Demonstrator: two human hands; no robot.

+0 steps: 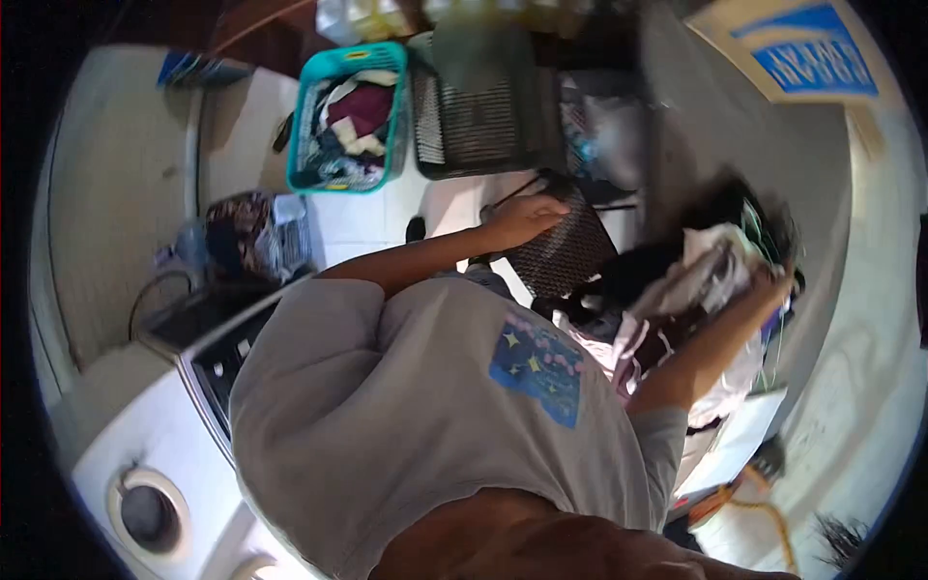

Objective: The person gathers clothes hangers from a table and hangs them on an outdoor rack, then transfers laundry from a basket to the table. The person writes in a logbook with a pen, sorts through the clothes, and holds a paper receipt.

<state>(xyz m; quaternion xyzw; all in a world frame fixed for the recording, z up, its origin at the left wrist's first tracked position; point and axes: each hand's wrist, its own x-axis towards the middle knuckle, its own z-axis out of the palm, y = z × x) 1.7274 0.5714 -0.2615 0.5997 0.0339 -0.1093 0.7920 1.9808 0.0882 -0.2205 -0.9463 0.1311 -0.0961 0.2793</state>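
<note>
My left hand [527, 220] is over the near end of a dark mesh basket [565, 246], its fingers curled together; what they hold, if anything, is hidden. Out to the right, my right hand [771, 282] is closed on pale clothes [710, 271] at the edge of a heaped pile. Thin green strands [756, 230] hang beside that hand. Dark cloth [643, 271] lies between the mesh basket and the pale clothes.
A teal basket [298, 145] of mixed clothes stands at the upper left, beside a dark crate [478, 121]. More cloth [242, 232] is piled at left. A white appliance [184, 416] is at lower left, and a cardboard box [749, 48] at upper right.
</note>
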